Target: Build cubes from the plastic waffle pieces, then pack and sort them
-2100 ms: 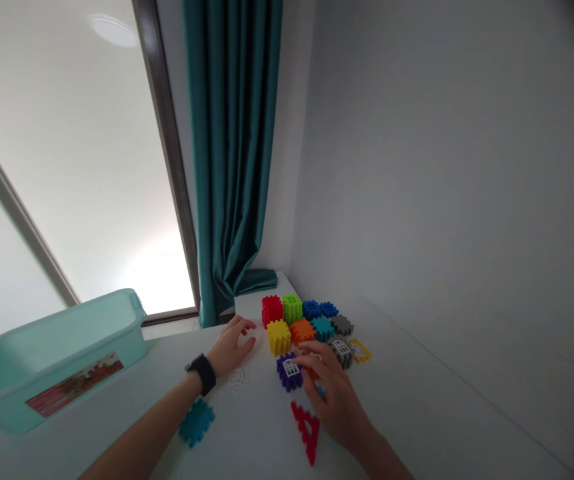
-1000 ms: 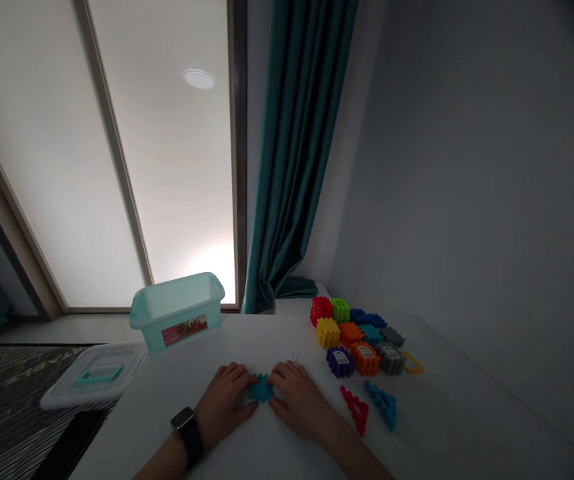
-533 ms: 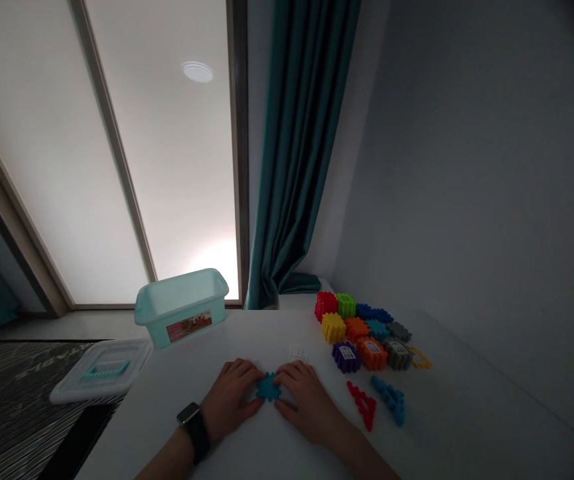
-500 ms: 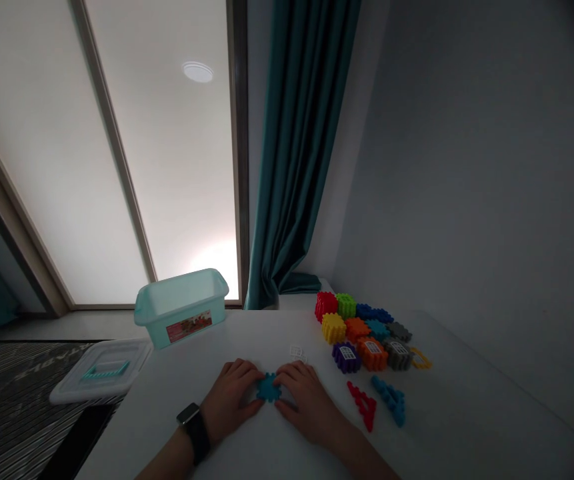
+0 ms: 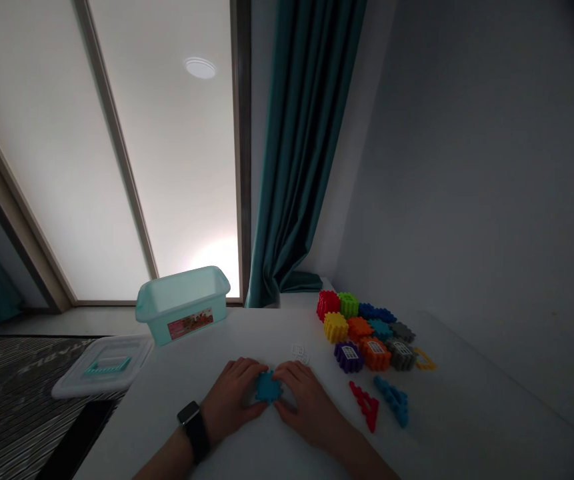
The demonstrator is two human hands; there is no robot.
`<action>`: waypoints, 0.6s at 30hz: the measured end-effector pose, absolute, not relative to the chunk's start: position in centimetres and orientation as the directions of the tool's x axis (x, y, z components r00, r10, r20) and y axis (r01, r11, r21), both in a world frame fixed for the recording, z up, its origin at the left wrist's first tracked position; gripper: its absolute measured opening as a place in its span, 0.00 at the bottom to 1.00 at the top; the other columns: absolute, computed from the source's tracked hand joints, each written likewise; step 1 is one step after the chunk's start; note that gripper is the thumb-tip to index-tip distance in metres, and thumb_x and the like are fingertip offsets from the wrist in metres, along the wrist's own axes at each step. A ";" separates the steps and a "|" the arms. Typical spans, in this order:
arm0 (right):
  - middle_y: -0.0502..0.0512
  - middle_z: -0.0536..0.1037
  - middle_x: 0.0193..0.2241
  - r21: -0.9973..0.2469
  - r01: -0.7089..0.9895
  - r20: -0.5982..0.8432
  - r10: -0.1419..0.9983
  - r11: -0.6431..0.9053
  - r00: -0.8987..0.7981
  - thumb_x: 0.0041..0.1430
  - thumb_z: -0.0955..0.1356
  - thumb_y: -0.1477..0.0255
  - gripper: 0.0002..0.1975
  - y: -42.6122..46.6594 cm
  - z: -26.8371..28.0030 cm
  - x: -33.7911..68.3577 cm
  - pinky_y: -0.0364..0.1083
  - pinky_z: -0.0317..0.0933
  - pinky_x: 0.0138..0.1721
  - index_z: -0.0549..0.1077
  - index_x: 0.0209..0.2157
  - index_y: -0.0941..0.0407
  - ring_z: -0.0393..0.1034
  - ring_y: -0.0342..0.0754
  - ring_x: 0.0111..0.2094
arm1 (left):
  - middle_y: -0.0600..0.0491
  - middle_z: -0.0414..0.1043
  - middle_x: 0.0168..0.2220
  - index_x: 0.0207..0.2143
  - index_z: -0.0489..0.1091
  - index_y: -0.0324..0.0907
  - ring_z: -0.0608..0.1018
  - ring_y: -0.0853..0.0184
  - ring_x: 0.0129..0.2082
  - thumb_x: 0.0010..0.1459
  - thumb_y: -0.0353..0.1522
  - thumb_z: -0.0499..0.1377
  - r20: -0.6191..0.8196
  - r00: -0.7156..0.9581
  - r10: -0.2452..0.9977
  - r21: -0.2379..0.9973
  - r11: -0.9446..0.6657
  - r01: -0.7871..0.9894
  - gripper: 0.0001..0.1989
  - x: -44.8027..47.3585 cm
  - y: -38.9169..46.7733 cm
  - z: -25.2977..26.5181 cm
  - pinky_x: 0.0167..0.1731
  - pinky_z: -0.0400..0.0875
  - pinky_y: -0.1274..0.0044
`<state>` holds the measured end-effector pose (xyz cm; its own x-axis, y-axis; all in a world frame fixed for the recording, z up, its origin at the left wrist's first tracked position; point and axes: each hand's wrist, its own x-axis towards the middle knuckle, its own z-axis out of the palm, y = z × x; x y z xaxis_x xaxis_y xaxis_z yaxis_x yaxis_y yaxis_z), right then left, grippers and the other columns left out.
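Note:
Between my two hands is a blue notched building block [image 5: 268, 387], low over the white table. My left hand [image 5: 234, 393], with a dark watch on its wrist, has thumb and fingers closed on the block's left side. Gripping the right side is my right hand [image 5: 304, 399], its fingertips at the upper and lower corners. The block's underside is hidden. Small white lattice window pieces [image 5: 299, 352] lie just beyond the right hand. To the right are a red triangular piece [image 5: 365, 405] and a blue triangular piece [image 5: 393, 400].
At the right back sit several notched blocks, among them a yellow one [image 5: 335, 327], a purple one [image 5: 348, 357] and an orange one [image 5: 375, 353]. A yellow frame piece [image 5: 425, 359] lies beside them. A mint bin [image 5: 183, 303] stands at the back left, near its clear lid [image 5: 104, 367].
The blue block has turned and tilted slightly between my fingers. Both hands keep hold of it in nearly the same spot. The whole view has shifted a little.

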<state>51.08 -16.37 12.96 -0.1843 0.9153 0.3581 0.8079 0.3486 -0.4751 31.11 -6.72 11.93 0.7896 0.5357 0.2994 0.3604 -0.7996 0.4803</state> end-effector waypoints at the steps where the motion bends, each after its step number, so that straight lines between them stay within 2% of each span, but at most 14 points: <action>1: 0.55 0.75 0.48 -0.468 0.806 0.379 0.906 0.363 -0.188 0.51 0.68 0.82 0.19 -16.4 13.0 51.1 0.55 0.61 0.55 0.70 0.45 0.52 0.68 0.54 0.51 | 0.48 0.72 0.51 0.53 0.67 0.48 0.73 0.55 0.50 0.50 0.30 0.65 0.331 0.774 0.540 0.487 -0.800 0.349 0.26 31.1 -6.8 12.0 0.52 0.67 0.63; 7: 0.57 0.73 0.53 -0.378 0.821 0.519 0.833 0.427 -0.194 0.56 0.67 0.81 0.21 -16.9 13.8 51.1 0.56 0.64 0.56 0.67 0.50 0.51 0.67 0.53 0.55 | 0.46 0.71 0.51 0.54 0.64 0.47 0.74 0.56 0.50 0.52 0.28 0.61 0.520 0.632 0.575 0.576 -0.782 0.238 0.25 30.8 -7.8 12.7 0.51 0.71 0.64; 12: 0.58 0.74 0.54 -0.283 0.826 0.626 0.747 0.487 -0.226 0.62 0.65 0.78 0.15 -17.1 14.3 51.0 0.56 0.67 0.54 0.67 0.50 0.51 0.68 0.53 0.54 | 0.46 0.69 0.53 0.55 0.63 0.49 0.74 0.57 0.52 0.57 0.30 0.61 0.614 0.548 0.569 0.579 -0.796 0.179 0.23 30.6 -8.6 13.1 0.51 0.72 0.63; 15: 0.59 0.74 0.54 -0.259 0.833 0.643 0.731 0.489 -0.229 0.63 0.65 0.78 0.13 -17.2 14.4 50.9 0.56 0.67 0.53 0.67 0.49 0.52 0.69 0.53 0.54 | 0.46 0.69 0.54 0.54 0.63 0.49 0.74 0.57 0.52 0.58 0.30 0.61 0.631 0.534 0.563 0.573 -0.802 0.169 0.22 30.6 -8.8 13.2 0.51 0.72 0.62; 18: 0.59 0.74 0.53 -0.248 0.836 0.651 0.723 0.489 -0.230 0.63 0.64 0.78 0.13 -17.2 14.3 50.8 0.57 0.68 0.52 0.67 0.49 0.52 0.69 0.53 0.54 | 0.45 0.69 0.54 0.53 0.64 0.48 0.74 0.56 0.52 0.58 0.32 0.62 0.591 0.539 0.600 0.619 -0.766 0.174 0.21 30.5 -8.8 13.3 0.51 0.72 0.61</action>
<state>50.85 -17.22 14.30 -0.2298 0.7233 0.6512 0.8360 0.4893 -0.2484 30.49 -8.75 13.29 0.5393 0.6003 0.5906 0.1744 -0.7658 0.6190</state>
